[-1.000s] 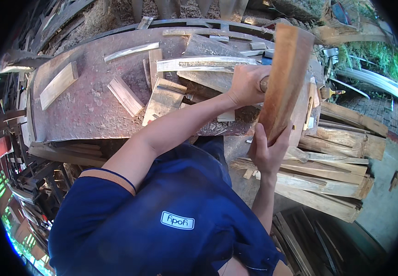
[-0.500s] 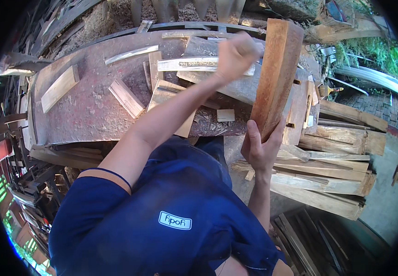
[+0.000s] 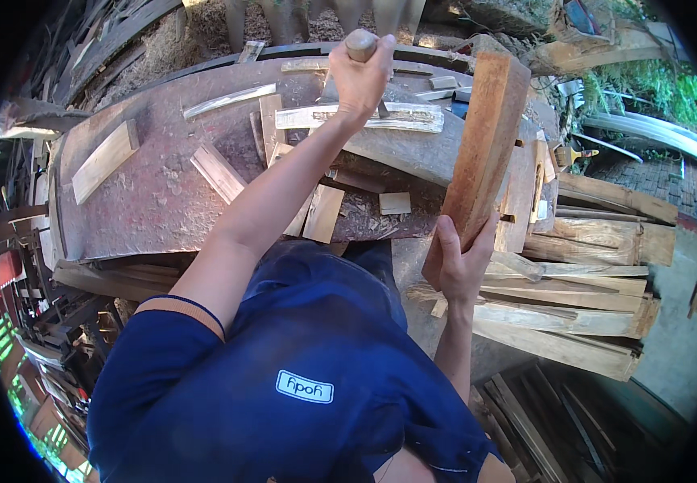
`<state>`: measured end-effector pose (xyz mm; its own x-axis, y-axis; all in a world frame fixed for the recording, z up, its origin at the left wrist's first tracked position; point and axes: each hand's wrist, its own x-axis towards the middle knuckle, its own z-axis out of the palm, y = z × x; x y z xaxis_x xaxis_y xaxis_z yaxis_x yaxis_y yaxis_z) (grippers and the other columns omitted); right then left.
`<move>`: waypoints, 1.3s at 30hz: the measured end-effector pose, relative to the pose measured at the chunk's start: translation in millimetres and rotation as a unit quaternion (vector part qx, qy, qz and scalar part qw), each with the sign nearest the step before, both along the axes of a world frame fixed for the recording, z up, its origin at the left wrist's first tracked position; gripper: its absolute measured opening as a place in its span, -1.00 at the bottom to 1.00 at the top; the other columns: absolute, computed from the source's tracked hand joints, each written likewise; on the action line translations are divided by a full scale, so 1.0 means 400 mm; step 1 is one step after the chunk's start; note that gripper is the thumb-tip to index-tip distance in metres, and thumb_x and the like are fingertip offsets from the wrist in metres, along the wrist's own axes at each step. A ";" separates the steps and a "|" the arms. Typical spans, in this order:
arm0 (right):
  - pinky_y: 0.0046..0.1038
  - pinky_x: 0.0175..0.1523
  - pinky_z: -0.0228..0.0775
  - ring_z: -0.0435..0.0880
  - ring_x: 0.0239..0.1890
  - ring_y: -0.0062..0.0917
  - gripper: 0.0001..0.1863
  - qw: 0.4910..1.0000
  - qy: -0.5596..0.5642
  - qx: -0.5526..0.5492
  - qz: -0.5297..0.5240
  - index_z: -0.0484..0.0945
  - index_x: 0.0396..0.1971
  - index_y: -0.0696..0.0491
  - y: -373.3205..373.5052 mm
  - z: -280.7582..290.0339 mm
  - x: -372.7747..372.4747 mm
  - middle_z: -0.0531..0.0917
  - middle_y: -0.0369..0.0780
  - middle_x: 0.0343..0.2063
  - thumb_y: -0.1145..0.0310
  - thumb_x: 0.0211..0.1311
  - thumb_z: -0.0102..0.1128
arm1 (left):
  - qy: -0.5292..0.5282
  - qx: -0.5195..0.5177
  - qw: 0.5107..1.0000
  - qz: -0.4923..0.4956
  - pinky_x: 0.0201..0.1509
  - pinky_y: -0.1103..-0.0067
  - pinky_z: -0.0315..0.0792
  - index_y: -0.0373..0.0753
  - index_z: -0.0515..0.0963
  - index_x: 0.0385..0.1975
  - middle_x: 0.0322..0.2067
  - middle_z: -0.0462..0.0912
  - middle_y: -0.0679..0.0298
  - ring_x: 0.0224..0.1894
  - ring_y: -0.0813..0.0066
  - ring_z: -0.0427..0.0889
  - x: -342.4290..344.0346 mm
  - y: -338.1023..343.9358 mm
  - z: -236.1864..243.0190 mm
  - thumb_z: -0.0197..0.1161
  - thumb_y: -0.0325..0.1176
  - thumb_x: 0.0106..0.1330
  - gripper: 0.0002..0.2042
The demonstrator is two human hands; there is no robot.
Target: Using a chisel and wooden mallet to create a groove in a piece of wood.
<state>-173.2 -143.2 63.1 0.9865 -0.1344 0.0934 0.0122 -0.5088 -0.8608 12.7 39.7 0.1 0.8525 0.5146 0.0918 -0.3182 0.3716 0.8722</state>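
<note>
Fingers of the right hand (image 3: 459, 266) clamp the lower end of a long reddish-brown wooden plank (image 3: 483, 145), which stands tilted on its end against the edge of the workbench (image 3: 147, 201). Up at the far side, the left hand (image 3: 358, 76) is curled shut round a rounded wooden tool handle (image 3: 361, 42), raised above the bench and apart from the plank. Short pale offcuts (image 3: 218, 171) lie scattered flat on the worn, rust-toned bench top. Rough split boards (image 3: 582, 298) are stacked just right of the plank.
</note>
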 end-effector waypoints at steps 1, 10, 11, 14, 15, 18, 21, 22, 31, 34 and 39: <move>-0.32 -0.13 0.42 0.60 -0.30 -0.28 -0.43 1.000 0.000 -0.001 -0.001 0.29 -0.03 0.31 0.000 0.002 0.002 0.58 0.04 -0.34 0.22 0.13 0.28 | -0.001 0.014 1.000 -0.013 -0.65 0.66 0.26 -0.28 0.43 -0.58 -0.76 0.42 0.36 -0.74 0.66 0.37 -0.002 -0.005 -0.004 0.23 -0.46 0.24 -0.83; -0.35 -0.26 0.46 0.61 -0.43 -0.33 -0.41 0.999 0.022 0.007 0.023 0.26 -0.03 0.30 0.001 0.029 0.005 0.60 -0.03 -0.44 0.19 0.14 0.29 | -0.031 0.175 0.984 -0.017 -0.45 0.64 0.38 -0.31 0.46 -0.63 -0.69 0.49 0.37 -0.57 0.74 0.40 -0.032 -0.050 -0.008 0.31 -0.36 0.17 -0.77; -0.38 -0.30 0.45 0.60 -0.46 -0.36 -0.43 0.999 0.006 0.006 0.031 0.26 -0.03 0.29 0.002 0.025 0.010 0.59 -0.05 -0.46 0.21 0.15 0.28 | -0.044 0.190 0.981 -0.017 -0.46 0.62 0.39 -0.29 0.46 -0.61 -0.69 0.49 0.30 -0.58 0.71 0.39 -0.041 -0.056 0.001 0.33 -0.35 0.15 -0.77; -0.46 -0.41 0.42 0.56 -0.55 -0.45 -0.44 0.999 0.000 0.032 0.023 0.24 -0.02 0.28 0.017 0.051 0.016 0.55 -0.10 -0.49 0.26 0.15 0.27 | -0.071 0.233 0.970 -0.030 -0.49 0.58 0.41 -0.28 0.45 -0.61 -0.70 0.49 0.24 -0.62 0.67 0.43 -0.066 -0.098 -0.006 0.36 -0.34 0.11 -0.78; -0.51 -0.47 0.39 0.53 -0.60 -0.50 -0.44 0.998 0.011 0.059 0.006 0.21 0.00 0.27 0.028 0.075 0.016 0.53 -0.13 -0.50 0.28 0.15 0.26 | -0.095 0.250 0.963 -0.023 -0.51 0.53 0.42 -0.25 0.46 -0.61 -0.69 0.50 0.16 -0.66 0.52 0.48 -0.073 -0.108 -0.009 0.36 -0.36 0.08 -0.80; -0.58 -0.50 0.35 0.43 -0.65 -0.57 -0.32 0.984 -0.075 0.160 -0.020 0.10 0.11 0.19 0.054 0.117 0.010 0.47 -0.18 -0.41 0.31 0.11 0.30 | -0.106 0.302 0.946 -0.050 -0.49 0.64 0.41 -0.26 0.48 -0.59 -0.67 0.52 0.25 -0.63 0.63 0.46 -0.105 -0.133 -0.009 0.35 -0.40 0.11 -0.82; -0.34 -0.32 0.43 0.53 -0.49 -0.36 -0.35 0.992 -0.121 0.021 0.002 0.19 0.09 0.20 0.007 0.031 0.024 0.50 -0.14 -0.41 0.25 0.10 0.31 | -0.143 0.326 0.932 -0.060 -0.47 0.50 0.45 -0.21 0.52 -0.55 -0.62 0.57 0.16 -0.57 0.29 0.58 -0.130 -0.156 -0.020 0.41 -0.38 -0.04 -0.82; -0.27 -0.24 0.44 0.58 -0.40 -0.27 -0.36 0.997 -0.046 -0.046 0.029 0.22 0.08 0.21 -0.009 0.012 0.022 0.53 -0.10 -0.39 0.22 0.10 0.31 | -0.172 0.322 0.929 -0.064 -0.48 0.42 0.46 -0.18 0.50 -0.56 -0.62 0.56 0.15 -0.55 0.12 0.59 -0.133 -0.163 -0.030 0.44 -0.34 -0.11 -0.79; -0.33 -0.26 0.46 0.60 -0.44 -0.22 -0.42 0.997 -0.069 -0.022 0.006 0.28 0.02 0.25 0.019 0.016 0.010 0.58 -0.05 -0.39 0.26 0.09 0.31 | -0.144 0.333 0.927 -0.092 -0.43 0.40 0.48 -0.11 0.58 -0.46 -0.55 0.61 0.16 -0.48 0.12 0.62 -0.140 -0.164 -0.029 0.40 -0.32 -0.12 -0.80; -0.33 -0.22 0.46 0.65 -0.37 -0.22 -0.44 0.988 -0.033 -0.137 0.056 0.30 0.00 0.23 0.027 0.027 0.045 0.61 -0.02 -0.40 0.26 0.10 0.32 | -0.159 0.316 0.932 -0.082 -0.44 0.44 0.47 -0.15 0.54 -0.53 -0.56 0.59 0.15 -0.52 0.16 0.61 -0.130 -0.163 -0.039 0.39 -0.35 -0.11 -0.83; -0.32 -0.19 0.46 0.66 -0.33 -0.27 -0.43 0.999 0.000 -0.024 0.038 0.30 -0.01 0.27 0.027 0.029 0.023 0.62 0.01 -0.38 0.24 0.13 0.31 | -0.105 0.243 0.963 -0.043 -0.51 0.53 0.40 -0.27 0.45 -0.63 -0.68 0.48 0.25 -0.66 0.45 0.48 -0.066 -0.103 -0.017 0.32 -0.45 0.02 -0.84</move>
